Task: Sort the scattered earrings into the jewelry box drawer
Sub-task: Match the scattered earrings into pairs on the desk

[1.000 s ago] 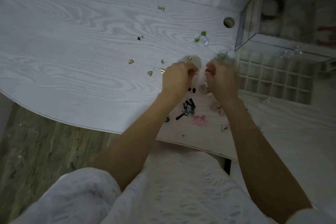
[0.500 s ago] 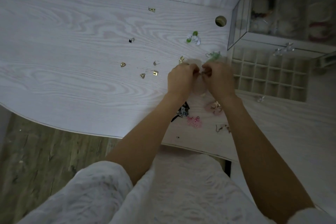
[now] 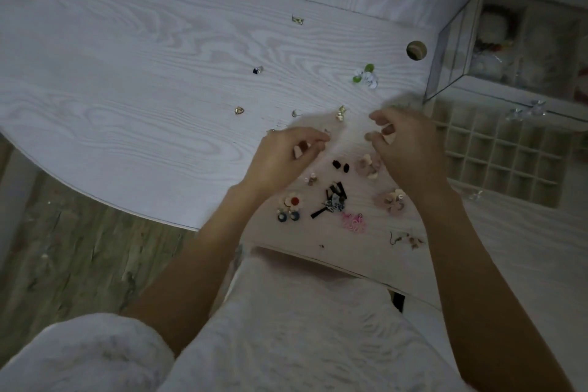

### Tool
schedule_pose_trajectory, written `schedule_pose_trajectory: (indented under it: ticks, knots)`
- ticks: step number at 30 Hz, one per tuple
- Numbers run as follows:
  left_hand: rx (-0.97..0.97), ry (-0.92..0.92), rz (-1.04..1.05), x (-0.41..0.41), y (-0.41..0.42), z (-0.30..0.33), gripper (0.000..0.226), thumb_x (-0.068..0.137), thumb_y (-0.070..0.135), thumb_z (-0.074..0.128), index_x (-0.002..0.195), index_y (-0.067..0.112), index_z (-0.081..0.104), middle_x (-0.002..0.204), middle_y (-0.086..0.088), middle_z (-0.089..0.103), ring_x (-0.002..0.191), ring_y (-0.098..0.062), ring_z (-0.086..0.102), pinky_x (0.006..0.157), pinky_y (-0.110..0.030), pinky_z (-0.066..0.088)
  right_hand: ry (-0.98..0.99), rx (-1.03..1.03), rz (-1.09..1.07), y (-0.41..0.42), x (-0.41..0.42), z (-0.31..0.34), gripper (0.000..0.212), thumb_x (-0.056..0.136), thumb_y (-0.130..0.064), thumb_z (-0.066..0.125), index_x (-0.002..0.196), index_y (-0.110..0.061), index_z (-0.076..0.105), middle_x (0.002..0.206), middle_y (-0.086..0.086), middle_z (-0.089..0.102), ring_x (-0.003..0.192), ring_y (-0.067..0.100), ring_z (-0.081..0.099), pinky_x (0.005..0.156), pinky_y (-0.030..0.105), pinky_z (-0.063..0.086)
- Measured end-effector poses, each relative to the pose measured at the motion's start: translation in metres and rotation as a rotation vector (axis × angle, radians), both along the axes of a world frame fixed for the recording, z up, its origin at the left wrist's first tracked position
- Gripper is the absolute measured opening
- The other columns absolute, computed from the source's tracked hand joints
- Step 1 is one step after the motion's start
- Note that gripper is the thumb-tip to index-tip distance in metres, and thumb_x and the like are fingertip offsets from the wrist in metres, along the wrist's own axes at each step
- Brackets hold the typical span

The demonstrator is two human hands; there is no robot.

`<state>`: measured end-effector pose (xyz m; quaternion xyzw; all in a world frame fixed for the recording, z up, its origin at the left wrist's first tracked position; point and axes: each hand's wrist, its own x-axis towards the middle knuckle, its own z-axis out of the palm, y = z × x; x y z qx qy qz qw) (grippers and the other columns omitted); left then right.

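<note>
- wooden table [image 3: 127, 79] was seen strewn with earrings [image 3: 334, 200], mostly at 6 o'clock of both hands.
- drawer [image 3: 496, 149] at 3 o'clock looked unfilled; most sorting was judged left.
- left hand [image 3: 283, 159] fingers were curled, right hand [image 3: 404, 149] fingers loosely bent; anything pinched could not be told.

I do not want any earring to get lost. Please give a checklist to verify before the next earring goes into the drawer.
1. Pulled-out beige drawer with grid compartments is open: ok.
2. Compartments visible are free: ok.
3. Left hand holds an earring: cannot tell, fingers curled, blurred.
4. Right hand holds an earring: cannot tell.
5. All earrings sorted: not ok; the green and white earring and the pink looped earring lie on the pale wood-grain table.
6. Pink earring away from the table edge: not ok, it lies near.
</note>
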<state>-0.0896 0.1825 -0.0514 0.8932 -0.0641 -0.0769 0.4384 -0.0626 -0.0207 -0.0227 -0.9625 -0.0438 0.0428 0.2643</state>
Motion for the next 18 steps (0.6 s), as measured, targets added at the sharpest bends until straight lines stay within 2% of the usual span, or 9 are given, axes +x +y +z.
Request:
schedule_pose_trajectory:
  ticks: [3, 6, 10, 12, 15, 18]
  knots:
    - [0.063, -0.008, 0.206, -0.014, 0.044, -0.008, 0.015, 0.087, 0.023, 0.062, 0.101, 0.024, 0.068, 0.090, 0.013, 0.067, 0.075, -0.007, 0.059, 0.067, -0.025, 0.049, 0.039, 0.062, 0.056, 0.026, 0.009, -0.001, 0.024, 0.086, -0.011, 0.058, 0.109, -0.017, 0.065, 0.104, 0.003, 0.067, 0.086, 0.017, 0.061, 0.077, 0.034, 0.051]
    - [0.195, -0.031, 0.293, -0.013, 0.060, -0.020, 0.024, 0.084, 0.025, 0.064, 0.107, 0.018, 0.064, 0.104, 0.002, 0.066, 0.087, -0.014, 0.057, 0.072, -0.033, 0.050, 0.074, 0.043, 0.120, 0.053, 0.020, -0.010, 0.023, 0.087, -0.013, 0.059, 0.109, -0.017, 0.064, 0.103, 0.001, 0.067, 0.089, 0.016, 0.061, 0.077, 0.030, 0.051]
    - [0.235, -0.021, 0.331, -0.002, 0.063, -0.030, 0.029, 0.084, 0.031, 0.065, 0.111, 0.020, 0.061, 0.109, -0.002, 0.061, 0.092, -0.017, 0.055, 0.072, -0.022, 0.038, 0.120, -0.058, 0.274, 0.095, 0.031, -0.028, 0.023, 0.086, -0.018, 0.063, 0.108, -0.015, 0.063, 0.101, 0.003, 0.066, 0.090, 0.020, 0.060, 0.073, 0.027, 0.044]
    - [0.256, -0.037, 0.361, 0.001, 0.062, -0.034, 0.029, 0.084, 0.034, 0.064, 0.109, 0.019, 0.061, 0.105, -0.002, 0.061, 0.092, -0.019, 0.054, 0.070, -0.022, 0.037, 0.144, -0.090, 0.323, 0.107, 0.030, -0.036, 0.022, 0.085, -0.015, 0.063, 0.107, -0.013, 0.062, 0.103, 0.006, 0.064, 0.089, 0.022, 0.060, 0.073, 0.029, 0.048]
    - [0.252, -0.058, 0.466, 0.002, 0.070, -0.037, 0.030, 0.085, 0.033, 0.064, 0.110, 0.018, 0.059, 0.107, -0.003, 0.059, 0.094, -0.019, 0.052, 0.070, -0.024, 0.040, 0.150, -0.087, 0.320, 0.116, 0.026, -0.045, 0.019, 0.086, -0.003, 0.057, 0.103, -0.010, 0.064, 0.103, 0.008, 0.063, 0.087, 0.026, 0.061, 0.074, 0.039, 0.052]
    - [0.258, -0.050, 0.488, 0.009, 0.085, -0.038, 0.035, 0.085, 0.029, 0.062, 0.118, 0.019, 0.055, 0.115, -0.005, 0.055, 0.102, -0.020, 0.049, 0.075, -0.020, 0.035, 0.130, -0.068, 0.268, 0.117, 0.024, -0.048, 0.018, 0.087, -0.002, 0.055, 0.102, -0.008, 0.064, 0.103, 0.010, 0.063, 0.088, 0.025, 0.061, 0.075, 0.039, 0.053]
